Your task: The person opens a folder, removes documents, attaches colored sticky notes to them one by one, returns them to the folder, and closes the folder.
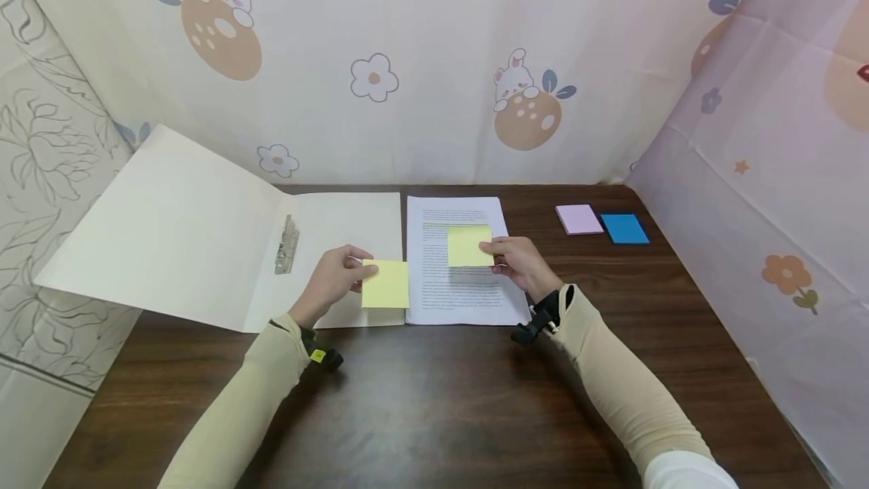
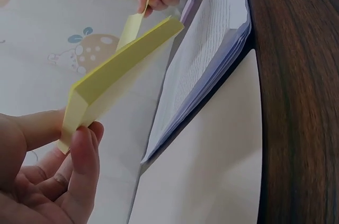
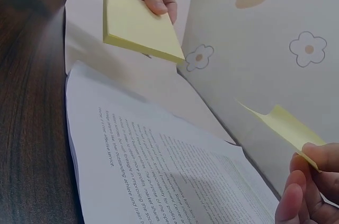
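Observation:
My left hand (image 1: 333,279) pinches a thick yellow sticky note pad (image 1: 385,284) between thumb and fingers, held over the folder's right edge. In my right hand (image 1: 521,262) is a single yellow sticky note (image 1: 468,246), pinched at its right side above the printed pages. The right wrist view shows this loose sheet (image 3: 288,126) slightly bent and apart from the pad (image 3: 139,25). Beneath it lies the stack of printed paper (image 1: 468,300), with a green highlighted line near the top of the page.
An open white folder (image 1: 346,221) with a metal clip (image 1: 287,245) lies left of the paper, its cover (image 1: 163,232) tilted up against the wall. A pink sticky pad (image 1: 579,219) and a blue sticky pad (image 1: 624,229) sit at the right on the dark wooden table (image 1: 421,406).

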`<state>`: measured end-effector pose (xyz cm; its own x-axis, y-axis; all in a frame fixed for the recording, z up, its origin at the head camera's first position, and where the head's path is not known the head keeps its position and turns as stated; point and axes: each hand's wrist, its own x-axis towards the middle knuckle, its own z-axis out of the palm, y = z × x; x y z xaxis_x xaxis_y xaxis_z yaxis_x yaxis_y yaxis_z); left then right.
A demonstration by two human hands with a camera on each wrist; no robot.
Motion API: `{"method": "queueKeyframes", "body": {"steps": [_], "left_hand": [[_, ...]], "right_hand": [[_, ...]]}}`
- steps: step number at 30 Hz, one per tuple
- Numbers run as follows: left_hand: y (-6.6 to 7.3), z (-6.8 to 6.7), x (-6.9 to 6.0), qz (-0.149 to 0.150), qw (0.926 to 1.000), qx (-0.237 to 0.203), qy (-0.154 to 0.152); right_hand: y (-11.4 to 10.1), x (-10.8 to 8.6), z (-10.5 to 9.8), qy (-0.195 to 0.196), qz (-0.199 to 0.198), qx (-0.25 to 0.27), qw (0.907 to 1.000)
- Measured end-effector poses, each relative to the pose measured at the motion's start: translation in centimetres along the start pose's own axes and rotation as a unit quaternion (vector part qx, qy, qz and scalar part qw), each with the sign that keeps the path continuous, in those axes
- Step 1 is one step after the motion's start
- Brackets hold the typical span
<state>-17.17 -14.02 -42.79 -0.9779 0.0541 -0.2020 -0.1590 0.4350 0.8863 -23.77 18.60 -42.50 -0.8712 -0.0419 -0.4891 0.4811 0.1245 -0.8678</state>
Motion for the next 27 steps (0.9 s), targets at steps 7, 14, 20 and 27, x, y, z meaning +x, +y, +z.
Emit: {"method": "queueKeyframes", "body": {"steps": [7,14,20,27], "left_hand": [[-0.5,-0.8,-0.5,-0.006,0.9989,0.035,-0.029],[-1.2,-1.6,-1.1,-0.004,0.9970,0.053,-0.057],[-1.5,-2.3,-1.8,-0.007,0.9943,0.066,-0.084],[-2.0,-2.8,-2.6,-0.027,0.9891,0.085,-0.117]], "right_hand": [[0.0,0.1,-0.2,-0.003,-0.005,0.009,0.9999],[0.1,0.2,-0.1,0.001,0.001,0.006,1.0000],[0.2,0.3,-0.1,-0.001,0.001,0.003,1.0000],[0.3,0.3,-0.2,-0.009,-0.002,0.006,0.9999]]}}
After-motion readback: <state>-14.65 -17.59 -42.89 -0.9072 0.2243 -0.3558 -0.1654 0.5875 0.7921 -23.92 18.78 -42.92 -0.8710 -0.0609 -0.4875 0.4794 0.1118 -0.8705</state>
